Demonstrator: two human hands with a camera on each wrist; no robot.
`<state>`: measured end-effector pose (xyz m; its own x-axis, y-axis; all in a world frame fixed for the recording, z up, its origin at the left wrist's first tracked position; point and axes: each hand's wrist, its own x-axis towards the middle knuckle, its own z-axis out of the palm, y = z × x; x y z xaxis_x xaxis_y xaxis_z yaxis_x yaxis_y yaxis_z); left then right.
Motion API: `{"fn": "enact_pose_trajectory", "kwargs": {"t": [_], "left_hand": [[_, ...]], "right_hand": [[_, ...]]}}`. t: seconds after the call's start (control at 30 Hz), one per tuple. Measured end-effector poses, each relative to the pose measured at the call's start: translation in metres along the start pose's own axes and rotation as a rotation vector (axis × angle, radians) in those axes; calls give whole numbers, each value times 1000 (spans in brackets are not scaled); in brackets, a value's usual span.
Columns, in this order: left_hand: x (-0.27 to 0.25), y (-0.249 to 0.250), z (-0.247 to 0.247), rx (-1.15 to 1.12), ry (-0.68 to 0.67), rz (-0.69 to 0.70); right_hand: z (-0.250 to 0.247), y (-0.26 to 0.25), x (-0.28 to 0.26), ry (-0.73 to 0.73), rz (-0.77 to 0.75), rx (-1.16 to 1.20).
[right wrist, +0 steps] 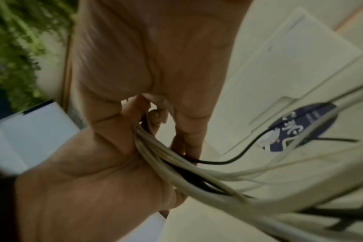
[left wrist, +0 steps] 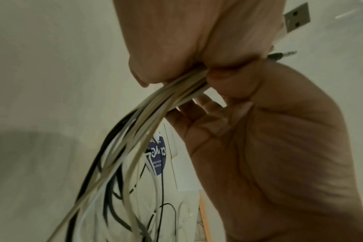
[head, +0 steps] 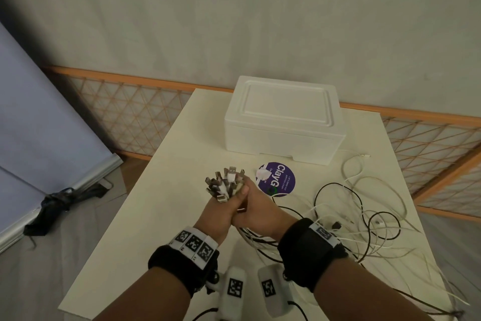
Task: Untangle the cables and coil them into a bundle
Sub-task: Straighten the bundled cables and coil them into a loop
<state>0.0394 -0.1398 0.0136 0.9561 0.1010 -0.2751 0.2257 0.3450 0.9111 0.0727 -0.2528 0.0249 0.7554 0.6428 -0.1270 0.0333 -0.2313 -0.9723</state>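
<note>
From the head view, both hands meet above the middle of the pale worktop: the left hand and the right hand press together, fingers wrapped round a gathered bunch of cables whose plugs fan upward like a bouquet, metal USB ends mixed with white and dark housings. The loose lengths, thin white and black cords, trail off to the right in tangled loops across the worktop, some running past its near edge and out of frame. Behind the hands sits a white foam box with a moulded lid, and between box and hands lies a round purple sticker, partly covered by the right hand. A wooden lattice rail runs along the wall, and a dark crumpled item lies on the floor to the left, too blurred to name. Black wrist straps with printed markers hide both wrists. In the left wrist view, the left hand fills the right side, its fingers curled tight on the cords, which stream down in a smooth pale sheaf with black strands among them; one USB plug juts out top right. In the right wrist view, the right hand closes round the same cords, the picture smeared, with the sticker crossed by wires.
</note>
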Motion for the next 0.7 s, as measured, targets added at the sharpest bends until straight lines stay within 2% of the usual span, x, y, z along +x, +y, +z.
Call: {"fn": "enact_pose_trajectory", "kwargs": {"t": [0.17,0.4,0.5,0.57,0.63,0.7], "left_hand": [[5,-3,-8,74,18,19],[8,3,-19,124,-58,77],[9,13,-31,-62,46,132],[10,25,-41,-190,15,146],[8,36,-42,-146,-63,116],[6,38,-36,-9,-59,118]], "right_hand": [[2,-2,2,41,-55,-74],[17,-7,2,-20,-38,-212],[19,-12,0,27,-27,-262],[19,-13,-2,28,27,-299],[20,-15,-4,16,55,-437],[23,-16,-2,26,75,-573]]}}
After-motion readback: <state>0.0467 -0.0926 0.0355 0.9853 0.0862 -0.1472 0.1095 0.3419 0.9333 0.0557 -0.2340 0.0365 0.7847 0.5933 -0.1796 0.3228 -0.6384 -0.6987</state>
